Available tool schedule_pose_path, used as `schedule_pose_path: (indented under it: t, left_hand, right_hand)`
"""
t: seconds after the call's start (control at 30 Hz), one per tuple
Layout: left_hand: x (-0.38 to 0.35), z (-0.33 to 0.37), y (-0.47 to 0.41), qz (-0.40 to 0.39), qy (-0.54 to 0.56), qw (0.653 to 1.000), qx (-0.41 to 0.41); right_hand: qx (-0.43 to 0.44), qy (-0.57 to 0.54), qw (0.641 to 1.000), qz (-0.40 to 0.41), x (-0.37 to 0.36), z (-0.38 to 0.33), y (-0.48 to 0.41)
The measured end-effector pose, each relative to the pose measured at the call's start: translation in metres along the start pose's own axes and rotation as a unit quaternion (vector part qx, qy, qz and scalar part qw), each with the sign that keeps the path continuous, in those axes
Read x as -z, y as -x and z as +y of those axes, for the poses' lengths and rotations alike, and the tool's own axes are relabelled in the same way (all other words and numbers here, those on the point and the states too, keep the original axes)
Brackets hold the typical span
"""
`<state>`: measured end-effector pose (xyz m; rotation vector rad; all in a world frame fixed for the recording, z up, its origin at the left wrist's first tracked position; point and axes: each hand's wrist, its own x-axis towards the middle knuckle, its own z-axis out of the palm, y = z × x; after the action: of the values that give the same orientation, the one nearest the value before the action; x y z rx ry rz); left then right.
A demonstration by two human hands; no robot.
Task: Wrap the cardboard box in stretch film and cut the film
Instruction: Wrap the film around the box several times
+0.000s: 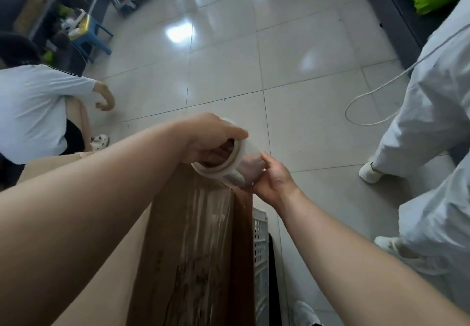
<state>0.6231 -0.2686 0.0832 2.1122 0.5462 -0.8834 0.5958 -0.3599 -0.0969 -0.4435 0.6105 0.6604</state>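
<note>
A tall brown cardboard box (162,262) stands in front of me, its near face covered with shiny stretch film (203,224). Over the box's far top edge I hold a roll of clear stretch film (241,157). My left hand (208,137) grips the roll from above, with fingers curled into its core. My right hand (272,178) holds the other end of the roll from below and the right. The film runs from the roll down onto the box.
A white plastic crate (260,249) stands against the box's right side. A person in a white suit (437,122) stands at the right, with a white cable (376,96) looping on the tiled floor. Another person (33,109) crouches at the left. A blue stool (94,35) and shelving stand far left.
</note>
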Motion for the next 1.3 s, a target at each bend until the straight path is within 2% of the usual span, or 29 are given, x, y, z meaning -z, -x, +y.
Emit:
schedule_pose_path:
  t: [0.07, 0.13, 0.2, 0.4, 0.47, 0.57, 0.67, 0.77, 0.87, 0.97, 1.1, 1.17, 1.23, 1.3]
  left_hand:
    - [0.002, 0.002, -0.006, 0.022, -0.068, 0.997, -0.015]
    - [0.008, 0.005, -0.010, 0.050, -0.190, 0.980, -0.036]
    - [0.016, 0.009, -0.005, 0.045, -0.270, 0.961, -0.047]
    - [0.036, 0.014, -0.005, 0.029, -0.393, 0.918, -0.035]
    - [0.041, 0.016, -0.009, 0.034, -0.336, 0.941, -0.019]
    - [0.049, 0.018, -0.015, 0.052, -0.119, 0.991, 0.016]
    - [0.058, 0.015, -0.027, 0.081, 0.042, 0.992, 0.086]
    - [0.062, 0.013, -0.031, 0.105, 0.096, 0.984, 0.112]
    - [0.064, 0.007, -0.034, 0.144, 0.076, 0.982, 0.094]
    - [0.071, 0.005, -0.036, 0.177, -0.068, 0.981, 0.040]
    - [0.089, 0.000, -0.035, 0.158, -0.234, 0.959, 0.034]
    - [0.098, -0.004, -0.036, 0.142, -0.272, 0.951, 0.044]
    - [0.106, -0.007, -0.036, 0.142, -0.205, 0.968, 0.037]
    - [0.115, -0.009, -0.035, 0.139, -0.050, 0.988, 0.050]
  right_hand:
    - [-0.010, 0.036, 0.999, 0.011, 0.000, -0.005, -0.010]
    - [-0.025, 0.075, 0.997, 0.022, -0.004, -0.011, -0.019]
    - [-0.036, 0.077, 0.996, 0.015, -0.009, -0.016, -0.024]
    - [-0.065, 0.100, 0.993, -0.014, -0.031, -0.038, -0.038]
    - [-0.074, 0.109, 0.991, -0.018, -0.038, -0.042, -0.043]
    - [-0.084, 0.107, 0.990, -0.025, -0.044, -0.044, -0.052]
    - [-0.089, 0.093, 0.991, -0.036, -0.047, -0.040, -0.060]
    - [-0.096, 0.094, 0.989, -0.055, -0.052, -0.036, -0.065]
    - [-0.095, 0.135, 0.985, -0.040, -0.062, -0.032, -0.072]
    - [-0.083, 0.168, 0.982, -0.013, -0.072, -0.034, -0.081]
    - [-0.088, 0.157, 0.984, -0.007, -0.090, -0.031, -0.092]
    - [-0.085, 0.144, 0.986, 0.004, -0.096, -0.026, -0.101]
    - [-0.091, 0.144, 0.985, -0.006, -0.099, -0.022, -0.107]
    - [-0.089, 0.143, 0.985, -0.027, -0.102, -0.019, -0.112]
